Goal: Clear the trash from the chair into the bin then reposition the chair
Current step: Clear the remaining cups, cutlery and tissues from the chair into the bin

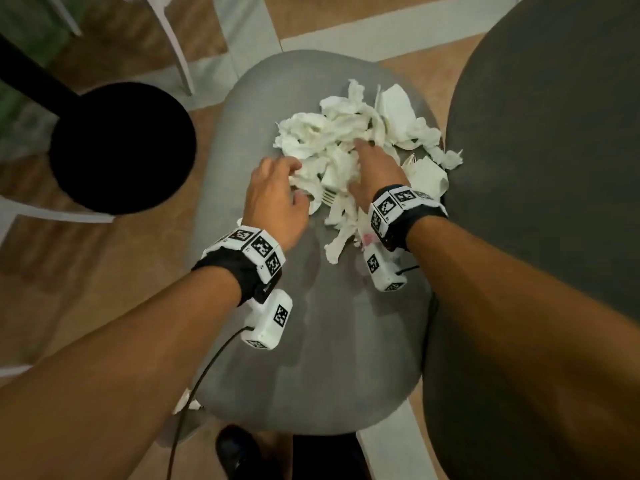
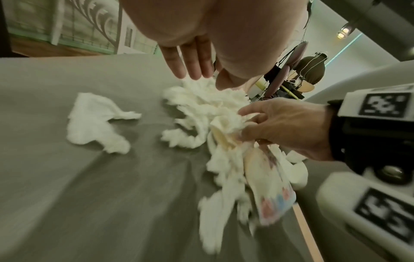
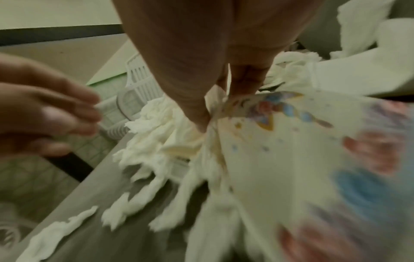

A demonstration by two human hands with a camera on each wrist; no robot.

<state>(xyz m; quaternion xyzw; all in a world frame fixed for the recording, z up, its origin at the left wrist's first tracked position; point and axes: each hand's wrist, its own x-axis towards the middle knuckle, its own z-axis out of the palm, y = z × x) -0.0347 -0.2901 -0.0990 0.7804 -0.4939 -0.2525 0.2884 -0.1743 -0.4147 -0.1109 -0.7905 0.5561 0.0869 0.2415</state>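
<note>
A pile of crumpled white tissues point(image 1: 332, 140) lies on the grey chair seat point(image 1: 329, 323), with a plastic fork point(image 1: 327, 195) and a white paper cup point(image 1: 429, 174) among it. My left hand point(image 1: 294, 174) reaches into the pile's left edge, its fingers point(image 2: 192, 67) nearly straight and touching tissue. My right hand point(image 1: 367, 150) is buried in the middle of the pile. Its fingers point(image 3: 199, 122) pinch a bunch of tissue together with a colour-printed paper napkin point(image 3: 291, 150). The round black bin point(image 1: 121, 147) stands on the floor left of the seat.
A dark grey padded back point(image 1: 554, 150) rises along the seat's right side. One loose tissue point(image 2: 94, 122) lies apart from the pile. White chair legs point(image 1: 176, 46) stand beyond the bin, on wood and tile flooring. My shoe point(image 1: 239, 452) is below the seat's near edge.
</note>
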